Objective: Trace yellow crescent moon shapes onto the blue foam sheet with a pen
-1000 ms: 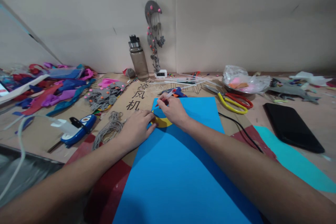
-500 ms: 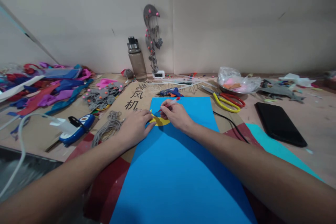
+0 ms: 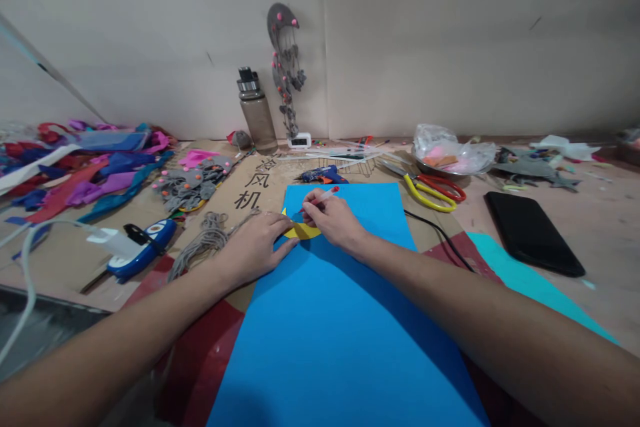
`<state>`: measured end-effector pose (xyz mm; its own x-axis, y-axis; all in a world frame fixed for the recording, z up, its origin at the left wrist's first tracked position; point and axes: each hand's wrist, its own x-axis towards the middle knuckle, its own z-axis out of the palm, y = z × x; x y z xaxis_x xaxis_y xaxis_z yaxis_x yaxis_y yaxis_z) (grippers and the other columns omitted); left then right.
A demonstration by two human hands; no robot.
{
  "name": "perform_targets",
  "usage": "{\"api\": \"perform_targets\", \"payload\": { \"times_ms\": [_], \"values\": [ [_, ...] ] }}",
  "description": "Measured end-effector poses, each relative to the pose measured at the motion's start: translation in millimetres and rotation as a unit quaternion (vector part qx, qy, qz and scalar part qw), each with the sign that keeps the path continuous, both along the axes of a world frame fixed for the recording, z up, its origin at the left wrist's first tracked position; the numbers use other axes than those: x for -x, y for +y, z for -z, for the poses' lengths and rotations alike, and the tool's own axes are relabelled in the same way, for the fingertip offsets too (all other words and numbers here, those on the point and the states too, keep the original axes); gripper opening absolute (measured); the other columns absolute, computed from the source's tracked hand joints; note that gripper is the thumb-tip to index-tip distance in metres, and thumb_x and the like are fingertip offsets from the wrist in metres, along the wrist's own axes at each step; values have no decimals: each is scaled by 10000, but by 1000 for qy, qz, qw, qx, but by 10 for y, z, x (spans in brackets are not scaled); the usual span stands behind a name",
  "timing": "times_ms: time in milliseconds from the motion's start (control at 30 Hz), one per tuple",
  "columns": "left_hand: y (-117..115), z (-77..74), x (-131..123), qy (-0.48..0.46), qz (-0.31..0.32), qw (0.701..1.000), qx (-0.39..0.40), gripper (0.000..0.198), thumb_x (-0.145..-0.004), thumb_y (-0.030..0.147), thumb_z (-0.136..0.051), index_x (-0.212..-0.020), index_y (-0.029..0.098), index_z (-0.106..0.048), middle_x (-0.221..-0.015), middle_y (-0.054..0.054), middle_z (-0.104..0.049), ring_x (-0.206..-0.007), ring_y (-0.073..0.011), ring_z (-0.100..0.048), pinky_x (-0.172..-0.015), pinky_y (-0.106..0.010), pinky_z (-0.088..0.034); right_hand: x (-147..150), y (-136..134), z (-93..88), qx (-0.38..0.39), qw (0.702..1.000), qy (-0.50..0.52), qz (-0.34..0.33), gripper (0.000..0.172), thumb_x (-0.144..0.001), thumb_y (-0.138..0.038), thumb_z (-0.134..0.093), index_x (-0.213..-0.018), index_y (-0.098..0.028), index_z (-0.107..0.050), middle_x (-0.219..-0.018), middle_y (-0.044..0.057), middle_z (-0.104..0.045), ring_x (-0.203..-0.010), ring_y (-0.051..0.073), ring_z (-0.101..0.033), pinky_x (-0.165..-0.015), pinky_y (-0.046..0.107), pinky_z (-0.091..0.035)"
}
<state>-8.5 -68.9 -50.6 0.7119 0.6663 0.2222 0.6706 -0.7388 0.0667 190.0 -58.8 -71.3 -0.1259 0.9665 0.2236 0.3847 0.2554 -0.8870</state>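
A large blue sheet (image 3: pixel 350 333) lies in front of me, with a yellow crescent-shaped piece (image 3: pixel 305 231) on its upper left part. My left hand (image 3: pixel 257 243) rests at the sheet's left edge, fingers spread, fingertips touching the yellow piece. Pinched in my right hand (image 3: pixel 333 217) is a pen with a red cap end (image 3: pixel 333 191), slanting down over the yellow piece. The fingers hide part of the yellow piece, and the pen's tip is hard to make out.
Behind the sheet lie a blue glue gun (image 3: pixel 323 175) and scissors with yellow and red handles (image 3: pixel 433 192). A bottle (image 3: pixel 259 117) stands behind. Grey cord (image 3: pixel 203 243) is at left, a black phone (image 3: pixel 533 233) at right.
The view has shifted slightly, so most objects sit a little further left. Both hands keep nearly the same place on the sheet, the pen still in my right hand.
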Motion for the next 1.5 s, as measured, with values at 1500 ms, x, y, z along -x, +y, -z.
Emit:
{"api": "perform_targets", "payload": {
  "times_ms": [1500],
  "values": [
    [-32,11,-5,21,8,1000,-14,404,-949,458,-465,-1038,139,-695,-1113,-142,-653,-1052,-296,-605,-928,-457,-501,197,184,-144,-57,982,-178,-19,177,-913,-223,-519,-828,-166,-663,-874,56,-710,-819,159,-618,-786,265,-425]
  ]
}}
